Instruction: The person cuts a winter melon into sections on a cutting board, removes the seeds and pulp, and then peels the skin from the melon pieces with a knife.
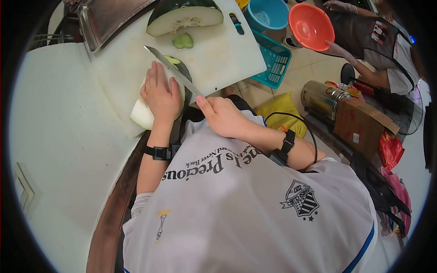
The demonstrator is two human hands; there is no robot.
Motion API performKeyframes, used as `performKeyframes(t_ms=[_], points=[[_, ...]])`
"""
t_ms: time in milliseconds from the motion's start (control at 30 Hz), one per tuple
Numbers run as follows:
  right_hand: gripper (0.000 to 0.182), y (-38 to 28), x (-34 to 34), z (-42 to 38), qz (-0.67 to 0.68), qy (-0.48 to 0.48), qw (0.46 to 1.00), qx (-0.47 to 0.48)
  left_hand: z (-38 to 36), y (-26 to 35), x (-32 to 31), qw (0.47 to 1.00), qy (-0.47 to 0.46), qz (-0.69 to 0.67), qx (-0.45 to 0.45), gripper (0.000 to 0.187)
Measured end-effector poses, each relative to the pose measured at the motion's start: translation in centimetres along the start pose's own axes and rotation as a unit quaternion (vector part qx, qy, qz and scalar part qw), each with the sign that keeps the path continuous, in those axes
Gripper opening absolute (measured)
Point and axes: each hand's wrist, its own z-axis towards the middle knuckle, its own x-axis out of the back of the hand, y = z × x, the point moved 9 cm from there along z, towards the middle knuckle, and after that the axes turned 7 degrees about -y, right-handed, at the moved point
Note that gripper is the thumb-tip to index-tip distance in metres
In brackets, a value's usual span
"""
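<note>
My right hand (223,117) is wrapped round the handle of a knife (175,70), its blade pointing up and left over a partly peeled piece of melon (143,113). Dark green rind still shows on that piece's right side. On top of it lies my left hand (161,93), flat, with its fingers stretched out beside the blade. Farther up the white cutting board (223,59) are a large cut melon piece (191,20) with pale flesh and seeds, and a small green scrap (183,41).
A metal tray (107,20) is at the upper left. Beyond the board are a teal basket (274,63) and a blue basin (266,11). At the right, a gloved person holds a red colander (311,27), near a cardboard box (362,127) and a metal canister (321,99).
</note>
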Motion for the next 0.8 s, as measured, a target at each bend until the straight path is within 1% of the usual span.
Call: performKeyframes(t_ms=[233,333,400,500,533,600,633,700,733,800], points=[[0.064,-0.7,-0.2,0.9,-0.009,0.036,0.999,0.016,0.1,0.0,-0.1,1.0,-0.001,0.008,0.005,0.06],[0.065,-1.1,0.0,1.4,-0.03,0.029,0.999,-0.002,0.0,0.2,-0.2,1.0,0.001,0.017,0.004,0.06],[0.067,-0.8,0.5,0.7,-0.014,0.052,0.998,-0.014,-0.1,0.1,0.0,1.0,0.004,0.027,0.006,0.059],[0.07,0.4,0.5,-0.5,-0.033,0.022,0.999,0.0,0.1,0.1,0.1,1.0,0.001,0.023,0.007,0.059],[0.07,0.5,0.3,0.4,-0.037,0.021,0.999,0.002,0.1,0.1,0.0,1.0,-0.002,0.016,0.008,0.059],[0.072,-0.3,-0.3,3.4,-0.043,0.002,0.998,0.044,0.1,0.0,-0.2,1.0,-0.005,0.008,0.006,0.059],[0.072,-1.7,0.3,4.3,-0.044,0.005,0.998,0.043,0.1,0.0,-0.3,1.0,-0.004,0.012,0.005,0.059],[0.074,-2.5,0.4,5.1,0.016,-0.07,0.992,-0.103,0.0,0.0,-0.2,1.0,-0.004,0.016,0.005,0.059],[0.074,-2.1,0.4,4.9,0.016,-0.068,0.992,-0.104,0.0,0.1,-0.1,1.0,-0.006,0.017,0.006,0.058],[0.076,-1.5,0.7,4.3,0.001,-0.033,0.999,-0.04,0.1,0.2,-0.1,1.0,-0.005,0.013,0.005,0.058]])
